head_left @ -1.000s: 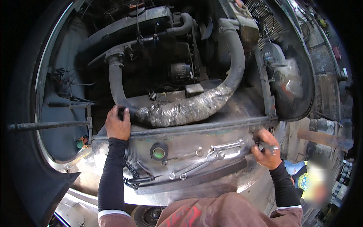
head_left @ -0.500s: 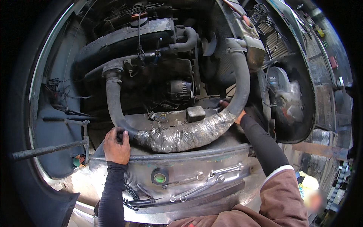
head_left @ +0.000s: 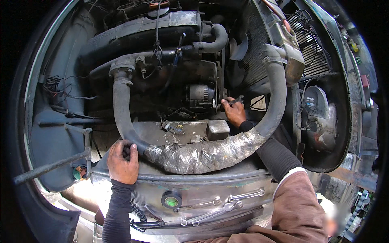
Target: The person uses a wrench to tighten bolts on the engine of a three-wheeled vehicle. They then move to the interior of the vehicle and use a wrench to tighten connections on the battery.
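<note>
A large grey rubber hose (head_left: 276, 95) curves across the engine bay, its lower bend wrapped in crinkled silver tape (head_left: 202, 158). My right hand (head_left: 234, 114) reaches beneath the hose to beside the alternator (head_left: 199, 96). Its fingers are closed on a dark hand tool (head_left: 240, 99), whose exact kind I cannot make out. My left hand (head_left: 122, 162) is next to the hose's lower left bend. Its fingers are curled in with the thumb close against them; whatever may be inside is hidden.
Several wrenches (head_left: 231, 206) and a tape roll (head_left: 172, 199) lie on the front metal panel, near a coiled black cable (head_left: 139, 210). Behind my right hand are the fan (head_left: 239, 50) and radiator (head_left: 259, 56). A metal bar (head_left: 52, 165) juts in at left.
My right hand has moved from behind the taped hose up and inward toward the alternator, bringing the dark tool into sight. My left hand stays near the hose bend. The view has shifted slightly.
</note>
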The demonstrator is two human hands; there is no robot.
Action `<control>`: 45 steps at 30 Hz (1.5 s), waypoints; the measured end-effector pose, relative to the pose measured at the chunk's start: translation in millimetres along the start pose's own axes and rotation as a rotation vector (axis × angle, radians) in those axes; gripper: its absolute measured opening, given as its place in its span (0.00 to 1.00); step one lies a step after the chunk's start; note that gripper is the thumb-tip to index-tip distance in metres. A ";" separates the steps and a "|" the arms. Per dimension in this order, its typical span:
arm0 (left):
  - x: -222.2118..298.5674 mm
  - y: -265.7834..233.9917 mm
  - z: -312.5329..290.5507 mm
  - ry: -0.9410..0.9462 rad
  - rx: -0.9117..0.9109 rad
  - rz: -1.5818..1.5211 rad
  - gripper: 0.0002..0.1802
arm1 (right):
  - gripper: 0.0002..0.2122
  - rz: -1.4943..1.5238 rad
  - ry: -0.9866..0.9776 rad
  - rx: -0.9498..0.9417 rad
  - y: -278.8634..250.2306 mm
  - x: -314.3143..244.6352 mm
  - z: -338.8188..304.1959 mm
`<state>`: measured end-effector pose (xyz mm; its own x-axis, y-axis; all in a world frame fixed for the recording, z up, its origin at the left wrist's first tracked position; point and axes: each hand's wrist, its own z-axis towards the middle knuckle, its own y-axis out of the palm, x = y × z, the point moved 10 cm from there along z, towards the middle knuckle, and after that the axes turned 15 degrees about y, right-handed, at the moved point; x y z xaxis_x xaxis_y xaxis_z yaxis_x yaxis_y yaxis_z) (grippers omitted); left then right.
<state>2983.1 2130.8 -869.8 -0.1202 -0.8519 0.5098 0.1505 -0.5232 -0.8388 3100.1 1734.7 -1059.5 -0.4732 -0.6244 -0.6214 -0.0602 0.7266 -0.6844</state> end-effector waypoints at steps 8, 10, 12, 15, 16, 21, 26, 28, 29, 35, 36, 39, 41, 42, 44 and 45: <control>-1.4 0.7 -0.2 -0.002 0.002 0.004 0.07 | 0.17 0.160 0.069 -0.064 8.8 14.8 2.2; -3.1 1.2 -0.7 -0.011 -0.012 0.001 0.07 | 0.19 0.002 0.099 0.000 9.9 24.2 18.9; -2.6 3.1 1.0 -0.023 -0.026 -0.005 0.07 | 0.19 -0.078 0.043 0.058 4.4 25.3 29.1; -1.8 3.4 3.0 -0.013 -0.040 0.001 0.07 | 0.19 -0.333 -0.267 0.146 10.1 6.5 29.9; -1.7 5.3 2.8 -0.006 -0.037 0.003 0.07 | 0.19 -0.433 -0.368 0.178 13.0 -0.2 26.9; -10.5 1.2 -3.7 -0.038 -0.036 0.021 0.07 | 0.19 -0.066 0.027 0.066 1.8 -8.1 5.0; -9.1 7.2 -0.1 -0.063 -0.059 -0.016 0.07 | 0.20 -0.119 0.035 0.106 -0.6 -10.3 22.1; -8.7 7.1 -0.2 -0.051 -0.063 -0.003 0.07 | 0.22 -0.093 0.075 0.099 0.3 -14.8 22.4; -6.3 7.0 0.1 -0.027 -0.060 0.014 0.07 | 0.23 -0.105 0.087 0.086 1.7 -15.5 26.0; -2.9 11.3 -0.3 -0.042 -0.084 0.019 0.06 | 0.22 -0.111 0.087 0.080 3.6 -19.3 30.0; -1.5 11.6 -0.2 -0.036 -0.088 0.031 0.06 | 0.21 -0.113 0.096 0.060 4.8 -19.1 30.8; 2.9 12.8 -0.7 -0.004 -0.095 0.045 0.06 | 0.20 -0.104 0.060 0.093 3.4 -18.9 29.6; -1.1 16.8 -3.5 -0.021 -0.120 0.032 0.07 | 0.19 -0.096 0.056 0.085 4.4 -17.5 30.9; -1.7 17.6 -4.6 -0.039 -0.124 0.030 0.07 | 0.19 -0.093 0.059 0.073 4.7 -17.3 31.4; -0.9 17.8 -4.9 -0.074 -0.133 0.026 0.08 | 0.18 -0.116 0.052 0.059 7.7 -15.2 33.9; -1.3 18.9 -4.9 -0.072 -0.135 0.031 0.08 | 0.19 -0.141 0.042 0.055 9.2 -13.3 35.9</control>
<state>2981.3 2122.1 -887.2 -0.0463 -0.8699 0.4911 0.0193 -0.4923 -0.8702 3137.4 1739.5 -1071.2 -0.4996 -0.7062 -0.5017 -0.0809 0.6147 -0.7846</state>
